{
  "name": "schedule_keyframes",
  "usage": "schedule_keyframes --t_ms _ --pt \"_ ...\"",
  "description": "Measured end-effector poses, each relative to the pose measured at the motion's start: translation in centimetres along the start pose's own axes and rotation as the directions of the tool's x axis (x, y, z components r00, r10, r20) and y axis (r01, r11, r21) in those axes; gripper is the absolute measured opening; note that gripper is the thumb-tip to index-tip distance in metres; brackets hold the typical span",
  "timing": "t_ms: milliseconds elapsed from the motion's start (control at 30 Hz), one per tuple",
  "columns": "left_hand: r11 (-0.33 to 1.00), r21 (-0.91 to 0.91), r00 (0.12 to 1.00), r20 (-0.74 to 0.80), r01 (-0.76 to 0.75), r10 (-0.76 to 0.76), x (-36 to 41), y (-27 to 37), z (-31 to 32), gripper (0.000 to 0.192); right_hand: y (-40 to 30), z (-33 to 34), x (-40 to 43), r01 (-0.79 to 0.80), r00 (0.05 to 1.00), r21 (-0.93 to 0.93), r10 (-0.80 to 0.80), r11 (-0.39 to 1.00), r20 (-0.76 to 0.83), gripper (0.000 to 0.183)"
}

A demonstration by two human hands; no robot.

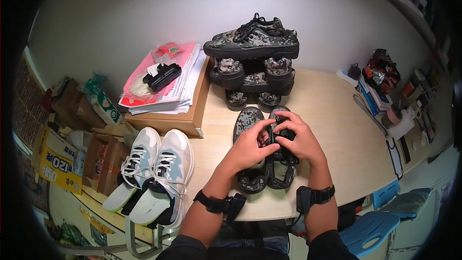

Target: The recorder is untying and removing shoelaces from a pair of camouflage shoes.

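Observation:
A pair of camouflage lace-up shoes stands on the table in front of me, toes pointing away: the left shoe (252, 184) and the right shoe (284, 182). My left hand (252, 144) reaches across the left shoe, its fingers curled at the inner edges where the two shoes meet. Whether a lace lies between those fingers is hidden. Over the lacing of the right shoe is my right hand (297, 135), fingers apart and curved, with nothing visible between them. Both hands cover much of the laces. Black strapped devices are on both forearms.
Behind the pair rises a stack of camouflage shoes (252, 48) against the wall. Left are white sneakers (180, 159) with insoles pulled partway out, and a cardboard box (169, 122) bearing papers and a black device (164, 76). Boxes, tape and cables line the right edge (391, 115).

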State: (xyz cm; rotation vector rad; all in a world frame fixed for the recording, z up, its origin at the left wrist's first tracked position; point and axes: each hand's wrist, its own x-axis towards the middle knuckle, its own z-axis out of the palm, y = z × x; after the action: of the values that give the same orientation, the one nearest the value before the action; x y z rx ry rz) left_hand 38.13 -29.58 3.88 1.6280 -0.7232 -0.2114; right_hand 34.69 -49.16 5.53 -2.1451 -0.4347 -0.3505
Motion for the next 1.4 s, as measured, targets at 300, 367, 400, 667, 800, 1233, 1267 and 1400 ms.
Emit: schedule_keyframes --t_ms 300,367,400,667,800,1233,1267,1400 --pt "0.999 0.034 1.0 0.017 0.009 -0.01 -0.1 0.0 0.0 0.064 1.3 0.2 0.2 0.004 0.949 0.075 0.02 0.997 -0.315 0.007" --pt "0.999 0.034 1.0 0.013 0.014 -0.014 -0.1 0.2 0.0 0.064 2.7 -0.2 0.0 -0.135 0.847 0.304 0.269 0.943 -0.458 0.011" --pt "0.999 0.034 1.0 0.013 0.014 -0.014 -0.1 0.3 0.0 0.064 3.0 -0.7 -0.1 -0.135 0.847 0.304 0.269 0.943 -0.458 0.011" --pt "0.998 0.04 0.998 0.038 0.048 -0.05 -0.1 0.3 -0.1 0.066 1.2 -0.6 -0.2 -0.027 0.996 0.011 0.027 1.0 -0.082 0.026" --pt "0.999 0.04 1.0 0.018 0.014 -0.015 -0.1 0.2 0.0 0.064 0.8 -0.1 0.0 0.017 1.0 0.022 -0.018 1.0 0.007 0.021" --pt "0.998 0.054 0.999 0.028 0.027 -0.028 0.0 0.3 0.1 0.066 3.4 -0.8 -0.1 -0.24 0.824 0.065 0.238 0.969 -0.514 0.011" --pt "0.998 0.061 0.999 0.031 0.026 -0.028 -0.1 0.4 0.1 0.067 3.6 -1.0 -0.2 -0.229 0.808 0.001 0.191 0.973 -0.558 0.011" --pt "1.0 0.003 0.997 0.074 0.008 -0.009 -0.2 -0.2 -0.1 0.059 2.0 -1.0 -0.3 -0.164 0.925 0.1 0.189 0.981 -0.33 0.015"
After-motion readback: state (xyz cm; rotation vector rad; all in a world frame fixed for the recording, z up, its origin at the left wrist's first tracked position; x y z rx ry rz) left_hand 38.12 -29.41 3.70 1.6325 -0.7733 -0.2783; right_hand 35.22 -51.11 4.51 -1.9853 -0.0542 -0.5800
